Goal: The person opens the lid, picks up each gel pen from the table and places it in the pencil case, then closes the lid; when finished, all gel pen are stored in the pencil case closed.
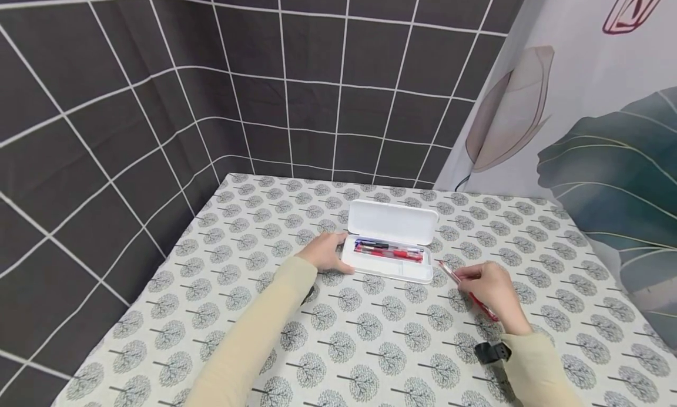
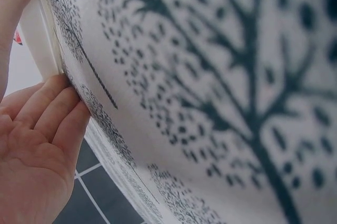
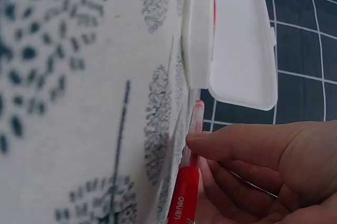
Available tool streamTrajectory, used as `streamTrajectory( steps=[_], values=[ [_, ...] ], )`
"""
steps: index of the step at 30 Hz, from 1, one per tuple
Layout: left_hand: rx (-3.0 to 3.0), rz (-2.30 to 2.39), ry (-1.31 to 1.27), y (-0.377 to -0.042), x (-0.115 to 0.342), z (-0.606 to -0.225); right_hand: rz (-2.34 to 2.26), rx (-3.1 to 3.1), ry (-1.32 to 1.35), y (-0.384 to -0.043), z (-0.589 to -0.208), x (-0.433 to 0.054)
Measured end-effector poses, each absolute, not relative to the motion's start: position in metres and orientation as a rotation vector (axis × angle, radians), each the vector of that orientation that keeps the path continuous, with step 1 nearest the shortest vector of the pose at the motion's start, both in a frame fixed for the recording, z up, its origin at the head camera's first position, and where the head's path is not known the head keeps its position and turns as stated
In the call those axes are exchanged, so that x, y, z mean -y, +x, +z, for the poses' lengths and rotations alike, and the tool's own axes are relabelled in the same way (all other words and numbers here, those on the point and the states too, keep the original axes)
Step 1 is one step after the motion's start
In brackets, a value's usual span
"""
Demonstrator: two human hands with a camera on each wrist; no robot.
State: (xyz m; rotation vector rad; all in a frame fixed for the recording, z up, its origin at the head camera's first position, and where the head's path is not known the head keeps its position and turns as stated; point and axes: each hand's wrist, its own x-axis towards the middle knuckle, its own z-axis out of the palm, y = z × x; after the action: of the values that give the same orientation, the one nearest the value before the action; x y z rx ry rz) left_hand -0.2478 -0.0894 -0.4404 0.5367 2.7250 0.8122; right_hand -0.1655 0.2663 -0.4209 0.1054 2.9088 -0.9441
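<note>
A white pencil case (image 1: pixel 388 269) lies with its lid (image 1: pixel 392 221) raised on the patterned cloth. Inside it, several pens (image 1: pixel 388 250) in red, black and blue lie along the back compartment. My left hand (image 1: pixel 325 252) grips the case's left end, thumb at the front and fingers toward the back; the left wrist view shows fingertips at the white wall (image 2: pixel 45 40). To the right of the case, my right hand (image 1: pixel 489 283) pinches a red pen (image 3: pixel 184 192) with a clear barrel between thumb and fingers. That pen lies low over the cloth, one end pointing toward the case.
The cloth (image 1: pixel 338 336) with printed trees covers the table. A dark gridded curtain (image 1: pixel 317 84) stands behind and to the left, and a white curtain with leaf prints (image 1: pixel 587 160) hangs at the right. A black band (image 1: pixel 492 352) sits on the right wrist.
</note>
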Motion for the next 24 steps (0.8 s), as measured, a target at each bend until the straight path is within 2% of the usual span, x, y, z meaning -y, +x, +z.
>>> streamTrajectory(
  steps=[17,24],
  values=[
    [-2.718,0.808,0.484,-0.246,0.089,-0.438,-0.953,-2.91,0.075,-0.179,-0.404,-0.252],
    [-2.715,0.819,0.513,-0.248,0.089,-0.442,-0.981,-2.962,-0.026,-0.187,-0.404,-0.244]
  ],
)
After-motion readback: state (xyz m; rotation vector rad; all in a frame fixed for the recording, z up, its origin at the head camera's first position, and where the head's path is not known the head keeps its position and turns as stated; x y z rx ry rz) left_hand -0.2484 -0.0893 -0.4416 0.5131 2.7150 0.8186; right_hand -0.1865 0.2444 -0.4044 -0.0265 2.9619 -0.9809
